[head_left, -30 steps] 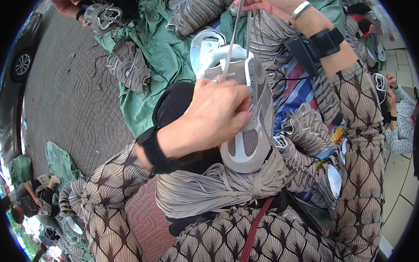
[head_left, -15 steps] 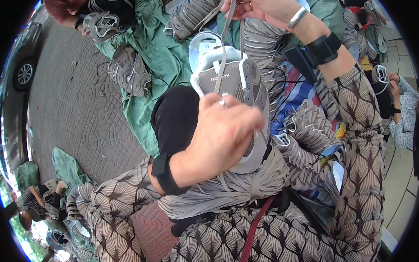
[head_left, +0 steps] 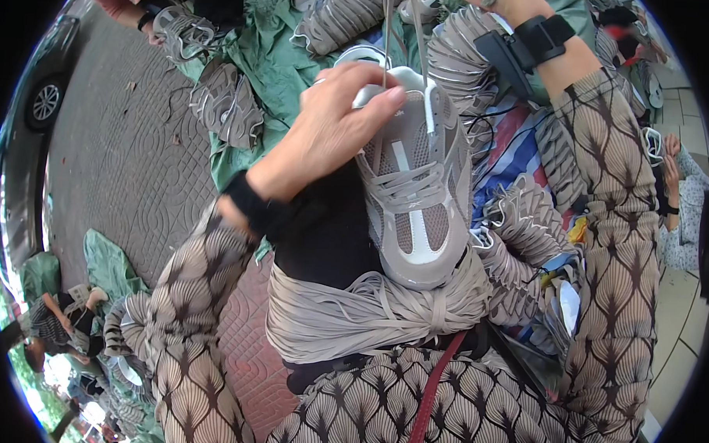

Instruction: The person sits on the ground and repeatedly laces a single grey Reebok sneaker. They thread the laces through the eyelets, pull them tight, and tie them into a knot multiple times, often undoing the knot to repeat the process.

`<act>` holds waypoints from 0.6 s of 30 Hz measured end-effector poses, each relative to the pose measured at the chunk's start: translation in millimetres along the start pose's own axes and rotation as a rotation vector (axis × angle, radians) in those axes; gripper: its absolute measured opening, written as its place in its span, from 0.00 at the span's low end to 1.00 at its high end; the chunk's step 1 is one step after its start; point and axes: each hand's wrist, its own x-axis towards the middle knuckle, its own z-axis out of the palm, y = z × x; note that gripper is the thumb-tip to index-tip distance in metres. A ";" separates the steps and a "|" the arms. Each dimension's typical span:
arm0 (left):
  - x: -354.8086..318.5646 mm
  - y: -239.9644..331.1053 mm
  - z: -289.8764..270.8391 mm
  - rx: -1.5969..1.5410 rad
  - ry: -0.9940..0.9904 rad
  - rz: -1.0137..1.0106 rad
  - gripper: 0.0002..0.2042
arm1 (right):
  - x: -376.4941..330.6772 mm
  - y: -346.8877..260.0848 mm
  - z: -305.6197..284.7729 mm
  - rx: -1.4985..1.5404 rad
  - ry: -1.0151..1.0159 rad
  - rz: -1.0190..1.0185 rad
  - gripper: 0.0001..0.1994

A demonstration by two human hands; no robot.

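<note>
A grey and white sneaker point(head_left: 418, 238) rests toe toward me on my lap, partly laced across its lower eyelets. From its upper part two ends of a flat grey shoelace point(head_left: 420, 36) rise past the upper edge of the picture. My left hand point(head_left: 326, 127) is closed at the tongue and collar, thumb and forefinger pinching one lace end. At the top right my right hand point(head_left: 518, 7) is mostly cut off, its fingers out of sight. A tied bundle of grey shoelaces point(head_left: 343, 311) lies across my thighs, just below the toe.
Stacked grey shoe uppers point(head_left: 522, 216) lie close on the right, with more point(head_left: 342, 22) beyond the sneaker. A green sheet point(head_left: 277, 86) spreads at the far left beside paving point(head_left: 138, 151). A co-worker's hand point(head_left: 152, 31) is at the upper left; another person point(head_left: 683, 198) sits at right.
My left hand has moved up and left from the sneaker's front to its collar, uncovering the laced front and toe. My right hand has moved up and right, partly out of the picture.
</note>
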 end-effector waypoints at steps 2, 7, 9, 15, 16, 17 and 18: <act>13.9 -0.1 -0.5 -0.245 -0.158 -0.082 0.17 | 6.5 -12.3 7.3 -0.059 -0.055 0.029 0.15; 39.1 1.3 2.6 -0.686 -0.241 -0.028 0.22 | -3.7 -49.1 15.7 -0.368 0.031 0.386 0.17; 47.5 -3.4 -2.0 -0.855 -0.192 -0.011 0.22 | -23.4 -69.4 21.8 -0.771 0.138 0.201 0.16; 73.5 -6.5 2.1 -0.862 -0.018 -0.046 0.21 | -112.7 -73.6 78.7 -0.410 -0.245 0.342 0.18; 75.8 -3.8 5.3 -0.826 -0.023 -0.086 0.20 | -118.5 -58.4 91.5 -0.452 -0.191 0.339 0.19; 76.4 -0.7 7.9 -0.790 -0.027 -0.123 0.20 | -126.7 -45.4 101.9 -0.289 -0.104 0.292 0.18; 77.0 3.1 10.7 -0.754 -0.032 -0.160 0.20 | -133.1 -33.1 110.0 -0.157 -0.009 0.271 0.17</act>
